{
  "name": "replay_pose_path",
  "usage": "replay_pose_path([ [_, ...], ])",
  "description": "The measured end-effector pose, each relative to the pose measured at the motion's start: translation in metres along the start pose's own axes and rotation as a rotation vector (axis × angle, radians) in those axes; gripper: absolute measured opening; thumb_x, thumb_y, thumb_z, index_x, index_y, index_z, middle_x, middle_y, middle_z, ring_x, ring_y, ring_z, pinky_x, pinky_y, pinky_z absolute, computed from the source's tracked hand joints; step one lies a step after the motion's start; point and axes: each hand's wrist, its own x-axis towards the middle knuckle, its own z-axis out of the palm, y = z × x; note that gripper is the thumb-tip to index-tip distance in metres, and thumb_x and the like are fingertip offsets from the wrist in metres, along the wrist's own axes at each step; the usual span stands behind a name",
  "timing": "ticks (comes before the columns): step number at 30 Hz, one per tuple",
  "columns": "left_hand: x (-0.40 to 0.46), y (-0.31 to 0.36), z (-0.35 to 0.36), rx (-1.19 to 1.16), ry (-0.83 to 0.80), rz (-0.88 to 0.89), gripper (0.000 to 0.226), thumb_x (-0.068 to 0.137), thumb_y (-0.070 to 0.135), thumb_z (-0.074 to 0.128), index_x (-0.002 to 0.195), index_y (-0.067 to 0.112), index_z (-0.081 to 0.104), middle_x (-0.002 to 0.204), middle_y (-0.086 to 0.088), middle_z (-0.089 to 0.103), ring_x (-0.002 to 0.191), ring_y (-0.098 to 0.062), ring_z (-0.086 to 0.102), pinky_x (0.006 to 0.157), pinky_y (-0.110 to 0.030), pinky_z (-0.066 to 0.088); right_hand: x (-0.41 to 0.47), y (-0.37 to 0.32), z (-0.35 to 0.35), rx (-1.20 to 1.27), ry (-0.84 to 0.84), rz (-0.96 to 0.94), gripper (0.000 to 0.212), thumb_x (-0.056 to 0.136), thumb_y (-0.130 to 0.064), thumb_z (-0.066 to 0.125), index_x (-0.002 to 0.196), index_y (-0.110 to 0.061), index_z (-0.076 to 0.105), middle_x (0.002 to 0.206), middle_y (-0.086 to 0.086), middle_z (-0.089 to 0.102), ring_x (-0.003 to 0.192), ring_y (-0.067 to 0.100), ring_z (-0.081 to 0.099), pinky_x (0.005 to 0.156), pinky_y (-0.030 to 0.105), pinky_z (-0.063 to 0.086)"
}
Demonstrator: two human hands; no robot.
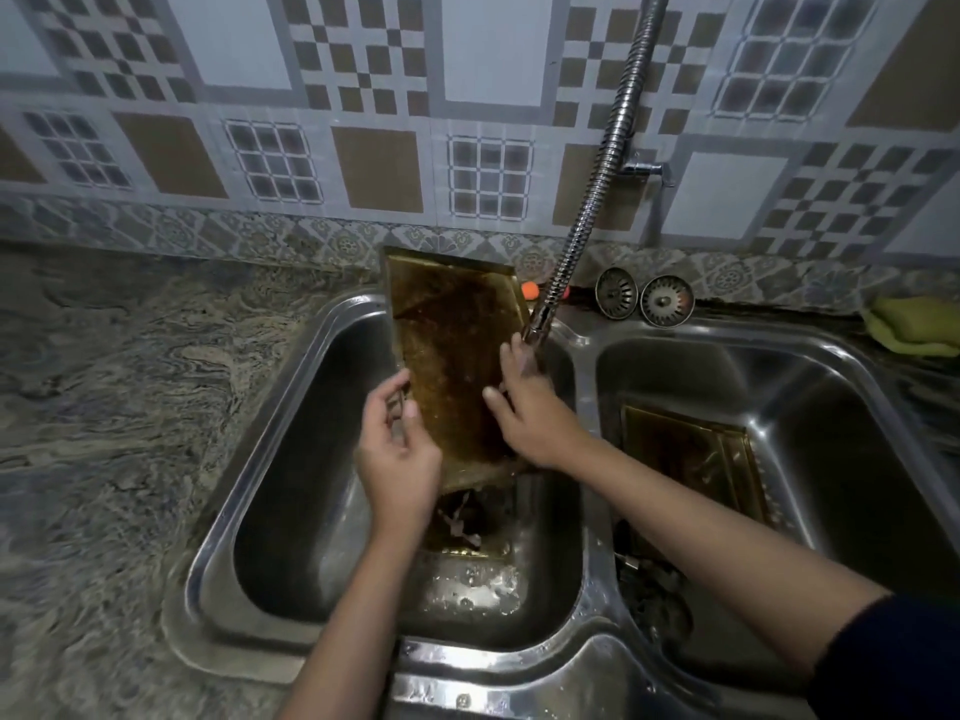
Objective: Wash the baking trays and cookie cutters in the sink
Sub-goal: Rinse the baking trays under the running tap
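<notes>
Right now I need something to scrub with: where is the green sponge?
The green sponge lies on the counter at far right, behind the right sink basin, right of the two strainers.
</notes>
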Motion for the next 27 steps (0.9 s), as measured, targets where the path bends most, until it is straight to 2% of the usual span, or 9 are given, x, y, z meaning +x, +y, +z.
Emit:
replay_pose_path([
  [2,-0.008,0.004,0.009,0.043,-0.019,0.062,0.030,0.094,0.007,0.049,0.118,0.023,0.056,0.103,0.003,0.065,0.082,-0.017,0.065,0.070,-0.024,0.052,0.013,-0.010,0.003,0.107,0.071,0.072,0.065,0.101,-0.039,0.032,0.151,-0.011,0.001,0.159,0.012,0.000,0.147,0.022,-0.003,0.115,0.033,-0.004],
  [4,-0.012,0.007,0.015,0.074,-0.006,0.094,0.029,0.093,0.007,0.050,0.118,0.020,0.057,0.107,0.001,0.065,0.080,-0.024,0.065,0.069,-0.030,0.052,0.015,-0.024,0.014,0.147,0.112,-0.002,0.063,0.099,-0.040,0.029,0.151,-0.014,0.006,0.158,0.001,-0.006,0.145,0.016,-0.009,0.118,0.045,-0.006],
  [9,0.012,-0.003,-0.007,0.105,0.141,-0.067,0.027,0.093,0.005,0.049,0.116,0.017,0.060,0.085,0.022,0.056,0.073,0.012,0.059,0.066,-0.008,0.045,-0.019,-0.023,0.020,0.216,-0.139,-0.155,0.050,0.098,-0.028,0.047,0.145,-0.016,0.036,0.156,-0.004,0.021,0.144,0.008,0.016,0.119,0.037,0.016],
  [13,0.023,-0.018,-0.027,0.061,0.186,-0.241,0.027,0.096,0.008,0.046,0.117,0.020,0.057,0.075,0.015,0.055,0.059,0.016,0.055,0.067,-0.016,0.042,-0.041,0.006,0.005,0.086,0.026,-0.074,0.039,0.092,-0.033,0.056,0.129,-0.020,0.058,0.153,0.009,0.030,0.140,0.022,0.029,0.113,0.044,0.031],
  [16,0.022,-0.025,-0.028,0.036,0.152,-0.384,0.025,0.097,0.012,0.045,0.117,0.022,0.056,0.079,0.011,0.059,0.069,0.009,0.057,0.071,-0.019,0.042,-0.048,0.009,-0.007,0.352,0.067,0.118,0.036,0.089,-0.036,0.062,0.124,-0.039,0.056,0.154,-0.001,0.024,0.140,0.011,0.021,0.112,0.033,0.021],
  [20,0.009,-0.037,-0.017,-0.010,0.015,-0.568,0.024,0.097,0.014,0.046,0.110,0.028,0.059,0.112,0.003,0.059,0.104,-0.014,0.057,0.096,-0.036,0.045,-0.049,0.010,-0.012,0.661,0.022,0.211,0.035,0.093,-0.013,0.057,0.121,-0.033,0.059,0.132,-0.005,0.056,0.122,0.005,0.050,0.106,0.028,0.039],
  [23,0.002,-0.053,-0.009,0.064,-0.030,-0.674,0.022,0.094,0.010,0.047,0.104,0.023,0.061,0.112,0.000,0.058,0.100,-0.018,0.055,0.087,-0.031,0.044,-0.049,0.009,-0.011,0.783,0.060,0.325,0.047,0.090,0.006,0.048,0.116,-0.031,0.062,0.130,0.002,0.059,0.116,0.015,0.057,0.100,0.032,0.048],
  [26,0.001,-0.063,-0.003,0.267,-0.175,-0.670,0.014,0.092,0.015,0.051,0.094,0.016,0.065,0.098,-0.010,0.066,0.095,-0.028,0.061,0.076,-0.028,0.041,-0.051,0.006,-0.015,0.739,0.042,0.355,0.052,0.089,0.009,0.042,0.122,-0.026,0.059,0.122,-0.002,0.061,0.108,0.022,0.062,0.095,0.037,0.052],
  [27,0.003,-0.059,-0.003,0.294,-0.214,-0.635,0.013,0.092,0.018,0.053,0.093,0.014,0.065,0.092,-0.008,0.067,0.096,-0.029,0.062,0.075,-0.028,0.041,-0.053,0.003,-0.016,0.710,0.017,0.336,0.051,0.090,0.008,0.041,0.127,-0.024,0.056,0.122,-0.003,0.060,0.109,0.019,0.061,0.093,0.031,0.052],
])
